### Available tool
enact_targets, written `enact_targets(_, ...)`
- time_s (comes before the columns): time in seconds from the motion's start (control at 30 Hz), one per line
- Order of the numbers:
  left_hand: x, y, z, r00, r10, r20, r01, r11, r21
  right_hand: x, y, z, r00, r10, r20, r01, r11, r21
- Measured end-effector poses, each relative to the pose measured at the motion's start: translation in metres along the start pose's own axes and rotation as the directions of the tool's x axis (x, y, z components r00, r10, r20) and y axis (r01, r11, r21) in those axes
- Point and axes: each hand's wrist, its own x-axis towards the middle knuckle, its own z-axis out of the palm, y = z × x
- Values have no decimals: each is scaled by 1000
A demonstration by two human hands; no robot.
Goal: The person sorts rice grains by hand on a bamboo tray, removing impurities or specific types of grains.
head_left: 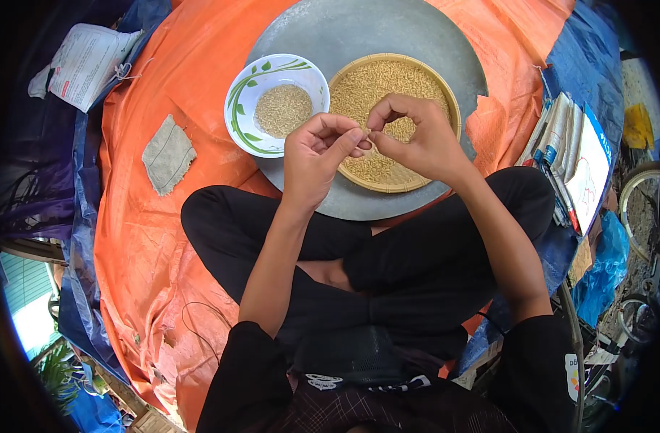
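Seen from the head camera looking straight down, a person sat cross-legged in dark trousers on an orange tarpaulin [149, 238] spread on the ground. In the upper centre of the frame lay a large round metal tray [416, 43]. On it stood a white bowl [245, 94] with a green leaf pattern, holding a small heap of pale grain, and to its right a shallow woven basket [445, 94] spread with golden unhusked grain [387, 83].

Both hands met over the near edge of the basket, at the middle of the frame. The left hand [312, 155] was curled nearly closed, thumb and forefinger pinched together. The right hand [416, 137] was likewise curled, its fingertips pressed against those of the left. Something very small, probably a single grain, seemed to be nipped between them, but it was too tiny to make out.

A folded grey cloth [168, 153] lay on the tarpaulin at the left, a printed white bag [84, 61] at the upper left, and a stack of folded newspapers [571, 159] at the right.

What might go wrong: the pinched piece could slip from the fingertips and drop back among the basket's grain, where it would be lost. A wrist could also nudge the bowl, which sat close by the left hand.
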Motion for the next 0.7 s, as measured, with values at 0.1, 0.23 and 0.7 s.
enact_targets(0.1, 2, 10, -1, 1000, 8, -22, -8, 1000, -5, 1, 2, 3, 999, -35, -10, 36, 998, 57)
enact_targets(0.23, 0, 13, -2, 1000, 30, -7, -30, 1000, 1, 0, 2, 5, 998, -58, -30, 61, 995, 85)
enact_targets(0.7, -6, 26, 5, 996, 62, 66, -81, 936, 343, -2, -6, 8, 991, -131, 22, 133, 989, -65)
